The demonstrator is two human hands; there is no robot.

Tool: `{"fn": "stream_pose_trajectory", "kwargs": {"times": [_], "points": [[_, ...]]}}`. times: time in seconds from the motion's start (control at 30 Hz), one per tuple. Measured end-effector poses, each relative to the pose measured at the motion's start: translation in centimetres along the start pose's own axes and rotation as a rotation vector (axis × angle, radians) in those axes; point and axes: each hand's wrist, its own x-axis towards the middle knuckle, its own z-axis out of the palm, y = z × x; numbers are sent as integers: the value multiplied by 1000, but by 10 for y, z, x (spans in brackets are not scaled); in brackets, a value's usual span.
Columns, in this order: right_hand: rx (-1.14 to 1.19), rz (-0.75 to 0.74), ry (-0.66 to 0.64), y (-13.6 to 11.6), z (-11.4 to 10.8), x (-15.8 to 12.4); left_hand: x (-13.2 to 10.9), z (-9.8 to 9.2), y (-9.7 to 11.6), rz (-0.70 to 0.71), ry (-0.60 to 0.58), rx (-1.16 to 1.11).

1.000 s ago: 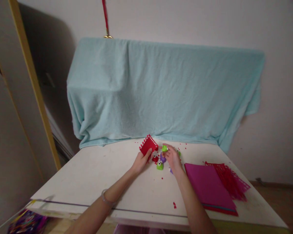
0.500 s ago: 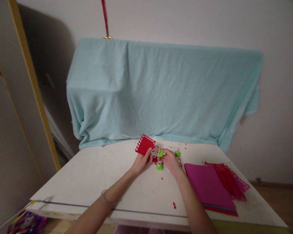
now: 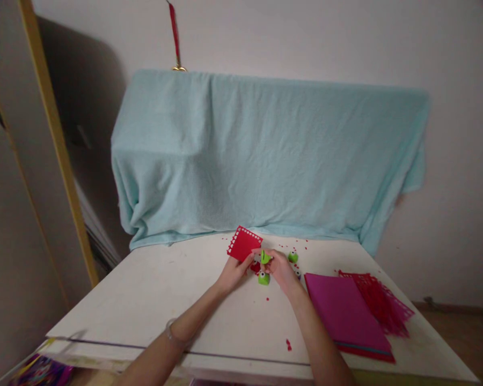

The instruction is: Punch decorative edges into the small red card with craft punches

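Pinching red paper (image 3: 243, 245) jutting forward, left grip (image 3: 234, 273) flanks right grip (image 3: 279, 267) clasping green puncher (image 3: 265, 258).

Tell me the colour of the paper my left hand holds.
The held paper is red, with holes along two edges; the head view shows it.

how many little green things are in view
3: one green thing in the right hand, a second on the table between the forearms, a third right of that hand. The hands may hide others.
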Motion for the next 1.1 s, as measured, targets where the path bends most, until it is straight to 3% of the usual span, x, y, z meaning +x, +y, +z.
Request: {"fn": "stream_pose_trajectory", "kwargs": {"times": [0.4, 0.67, 0.9, 1.1], "points": [[19, -9, 11, 3, -1, 1, 4, -4, -8, -64, 27, 91], [34, -1, 52, 0, 1, -1, 4, -5, -3, -70, -43, 124], [38, -24, 72, 3, -2, 2, 1, -2, -4, -31, -101, 47], [45, -58, 96, 4, -5, 4, 1, -3, -7, -93, -59, 34]]}}
